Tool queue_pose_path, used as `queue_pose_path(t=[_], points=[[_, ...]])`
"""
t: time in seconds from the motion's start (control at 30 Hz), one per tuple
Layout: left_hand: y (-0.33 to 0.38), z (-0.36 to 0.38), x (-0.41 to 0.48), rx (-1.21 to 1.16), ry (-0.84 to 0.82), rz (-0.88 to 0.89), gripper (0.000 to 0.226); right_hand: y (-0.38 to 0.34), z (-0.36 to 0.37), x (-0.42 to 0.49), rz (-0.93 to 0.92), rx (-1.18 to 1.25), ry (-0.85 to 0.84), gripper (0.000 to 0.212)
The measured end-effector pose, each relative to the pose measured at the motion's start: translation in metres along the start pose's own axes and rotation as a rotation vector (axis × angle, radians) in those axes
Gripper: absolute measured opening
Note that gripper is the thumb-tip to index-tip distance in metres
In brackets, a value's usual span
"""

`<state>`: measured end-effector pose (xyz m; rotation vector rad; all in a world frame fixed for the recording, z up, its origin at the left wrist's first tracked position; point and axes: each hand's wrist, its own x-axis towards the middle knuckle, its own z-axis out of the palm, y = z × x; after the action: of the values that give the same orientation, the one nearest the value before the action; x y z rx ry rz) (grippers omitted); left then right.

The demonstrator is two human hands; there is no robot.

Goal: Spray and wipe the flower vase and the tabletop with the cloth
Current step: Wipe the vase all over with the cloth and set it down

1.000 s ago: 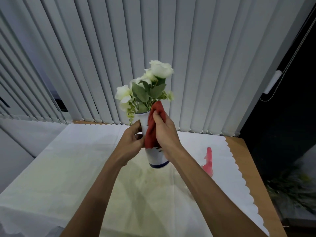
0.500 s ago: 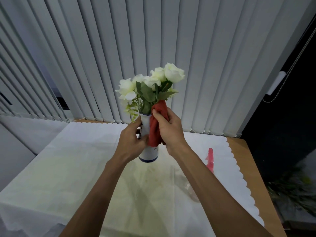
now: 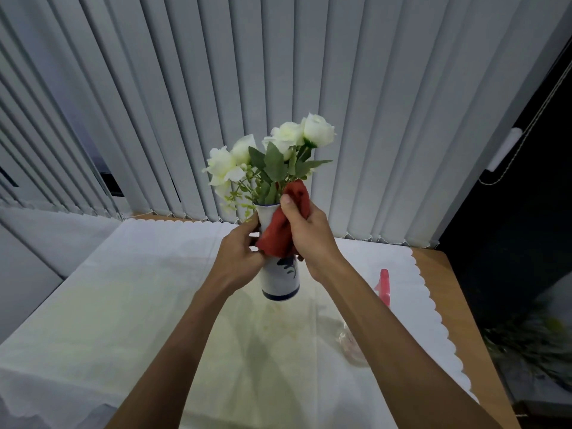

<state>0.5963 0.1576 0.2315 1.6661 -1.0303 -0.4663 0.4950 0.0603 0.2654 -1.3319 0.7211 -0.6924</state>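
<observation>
A white vase (image 3: 280, 281) with a blue pattern and a blue base ring hangs in the air above the table, holding white roses (image 3: 318, 131) with green leaves. My left hand (image 3: 240, 258) grips its left side. A red cloth (image 3: 278, 233) is pressed against the vase's upper right side and rim by my right hand (image 3: 309, 233). The tabletop (image 3: 123, 305) wears a white scalloped cover. A spray bottle with a pink head (image 3: 383, 286) stands on the right, its clear body partly hidden behind my right forearm.
Grey vertical blinds (image 3: 278, 88) hang close behind the table's far edge. Bare wood of the table (image 3: 458, 305) shows along the right side. A dark opening with a blind cord lies to the far right.
The vase turned and tilted in my hands, so the roses swung right. My right hand slid the red cloth up towards the rim, and more of the lower vase shows.
</observation>
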Motion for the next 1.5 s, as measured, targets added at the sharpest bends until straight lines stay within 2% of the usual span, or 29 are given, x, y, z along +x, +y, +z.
queue_pose_path(t=[0.1, 0.27, 0.43, 0.5, 0.6, 0.7, 0.8, 0.87, 0.97, 1.17, 1.23, 1.33, 1.4, 1.47, 1.5], points=[[0.002, -0.004, -0.001, -0.165, -0.06, -0.023, 0.046, 0.005, -0.011, 0.008, 0.123, -0.005, -0.048, 0.021], [0.0, -0.009, 0.002, -0.298, -0.06, -0.095, 0.043, 0.018, -0.035, 0.0, 0.258, -0.258, -0.145, 0.028], [-0.003, -0.004, 0.006, -0.177, -0.103, -0.077, 0.043, 0.004, -0.017, 0.002, 0.161, 0.049, -0.121, 0.025], [0.0, -0.006, 0.008, -0.204, -0.093, -0.07, 0.044, 0.013, -0.015, 0.0, 0.153, 0.044, -0.093, 0.021], [0.002, -0.015, 0.012, -0.303, -0.091, -0.091, 0.04, 0.044, -0.026, -0.009, 0.321, 0.027, 0.001, 0.029], [0.0, -0.018, 0.011, -0.266, -0.093, -0.108, 0.045, 0.065, -0.032, -0.015, 0.534, 0.233, -0.028, 0.031], [-0.001, -0.009, 0.007, -0.269, -0.113, -0.178, 0.04, 0.065, -0.03, -0.013, 0.589, 0.364, 0.009, 0.026], [-0.002, -0.005, 0.01, -0.172, -0.077, -0.264, 0.033, 0.067, -0.027, -0.012, 0.574, 0.326, 0.054, 0.021], [-0.004, -0.002, 0.012, 0.032, -0.002, -0.397, 0.059, 0.072, -0.022, -0.016, 0.496, 0.233, 0.095, 0.018], [-0.004, 0.001, 0.006, -0.027, 0.2, -0.396, 0.047, 0.073, -0.01, -0.028, 0.332, 0.087, 0.077, 0.022], [-0.004, -0.003, 0.006, -0.047, 0.174, -0.379, 0.036, 0.065, -0.007, -0.029, 0.281, 0.042, 0.024, 0.024], [-0.006, -0.006, 0.002, -0.087, 0.03, -0.355, 0.018, 0.045, -0.001, -0.024, 0.205, 0.02, -0.048, 0.027], [-0.006, -0.006, -0.004, -0.129, -0.034, -0.351, 0.015, 0.031, 0.004, -0.018, 0.169, 0.008, -0.068, 0.023], [-0.007, -0.006, -0.008, -0.16, -0.082, -0.318, 0.003, 0.022, 0.007, -0.012, 0.145, 0.033, -0.079, 0.019], [-0.007, -0.007, -0.008, -0.155, -0.086, -0.303, 0.011, 0.021, 0.008, -0.01, 0.133, 0.054, -0.077, 0.02]])
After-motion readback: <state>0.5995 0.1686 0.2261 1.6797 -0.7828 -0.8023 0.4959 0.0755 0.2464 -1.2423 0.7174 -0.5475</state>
